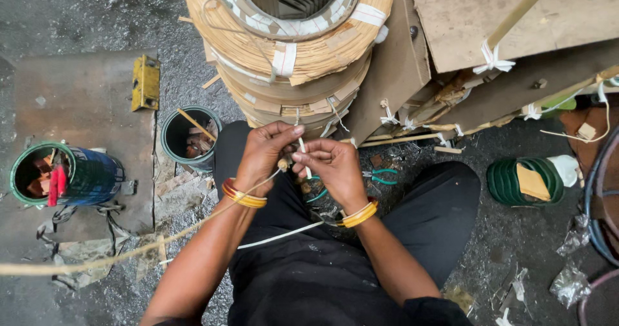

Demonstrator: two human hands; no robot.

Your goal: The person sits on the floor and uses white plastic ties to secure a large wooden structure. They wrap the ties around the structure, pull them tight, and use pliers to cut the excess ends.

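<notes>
white tape strip (303, 147) pinched between both hands: left hand (265, 150) and right hand (334, 166) fingertips closed on it.

You see even, soft daylight with faint shadows. The floor (97, 16) glints slightly. The cord (77, 261) crossing lower left blurs near your lens; the edges bow slightly, and the centre stays sharp.

You're over a dark, gritty concrete floor (97, 16) littered with scraps. To the left lie a flat grey slab (77, 107), a yellow metal bracket (146, 82) and two tins (64, 174) holding bits — one dark bucket (187, 136) nearer the middle. To the right are brown boards (490, 16) and a green ribbed object (516, 181). The light is even and soft.
</notes>
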